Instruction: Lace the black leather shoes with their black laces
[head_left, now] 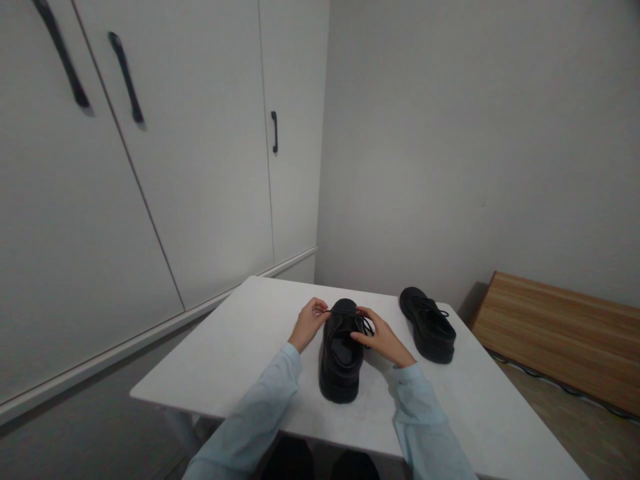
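In the head view, a lace [369,325] appears to be pinched by the left grip [307,325], while the right grip [381,338] is held with thumb and fingers apart; the black shoe [341,375] is set between them on the white surface [225,353]. If the lace were tugged from one side only, the shoe could be twisted, or the loose loops beside the right grip snagged.

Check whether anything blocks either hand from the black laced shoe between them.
Nothing visible does: the left hand pinches its thin black lace; the right hand is at the shoe. The other black laced shoe sits apart.
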`<state>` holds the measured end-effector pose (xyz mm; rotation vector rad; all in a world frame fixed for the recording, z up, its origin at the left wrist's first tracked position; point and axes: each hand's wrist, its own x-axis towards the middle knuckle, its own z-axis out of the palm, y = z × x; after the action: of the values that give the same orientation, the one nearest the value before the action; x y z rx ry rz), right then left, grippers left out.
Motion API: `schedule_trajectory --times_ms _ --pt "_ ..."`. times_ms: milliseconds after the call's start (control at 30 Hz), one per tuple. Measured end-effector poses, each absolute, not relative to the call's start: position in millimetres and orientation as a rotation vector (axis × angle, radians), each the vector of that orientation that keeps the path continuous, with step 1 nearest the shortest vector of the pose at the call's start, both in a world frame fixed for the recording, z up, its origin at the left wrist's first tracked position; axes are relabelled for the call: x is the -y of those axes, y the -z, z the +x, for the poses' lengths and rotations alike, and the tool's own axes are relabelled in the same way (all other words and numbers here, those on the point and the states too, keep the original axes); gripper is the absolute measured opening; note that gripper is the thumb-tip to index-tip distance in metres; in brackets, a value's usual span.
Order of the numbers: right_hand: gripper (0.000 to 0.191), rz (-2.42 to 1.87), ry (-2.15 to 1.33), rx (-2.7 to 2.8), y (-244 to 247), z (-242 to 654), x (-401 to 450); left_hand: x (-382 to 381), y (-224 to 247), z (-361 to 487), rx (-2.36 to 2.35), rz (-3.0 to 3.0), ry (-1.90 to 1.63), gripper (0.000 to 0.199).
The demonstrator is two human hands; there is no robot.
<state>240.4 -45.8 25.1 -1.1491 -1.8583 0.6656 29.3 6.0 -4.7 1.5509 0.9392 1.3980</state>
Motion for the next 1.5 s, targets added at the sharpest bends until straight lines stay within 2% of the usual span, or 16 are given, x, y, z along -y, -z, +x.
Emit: schedule_trajectory --times_ms 267,1000,1500 --pt "0.058 -1.132 -0.679 1.861 -24.2 241.0 45.6 5.8 -9.7 29.5 -0.867 1.368 -1.326 0.016" --pt "0.060 -1.128 -0.633 1.887 -19.0 244.9 42.3 -3.7 1.4 21.2 -0.830 1.721 -1.201 0.021" --pt "0.059 -1.164 -0.613 1.884 -19.3 243.4 43.7 2.8 -3.4 20.2 -1.012 1.846 -1.229 0.013"
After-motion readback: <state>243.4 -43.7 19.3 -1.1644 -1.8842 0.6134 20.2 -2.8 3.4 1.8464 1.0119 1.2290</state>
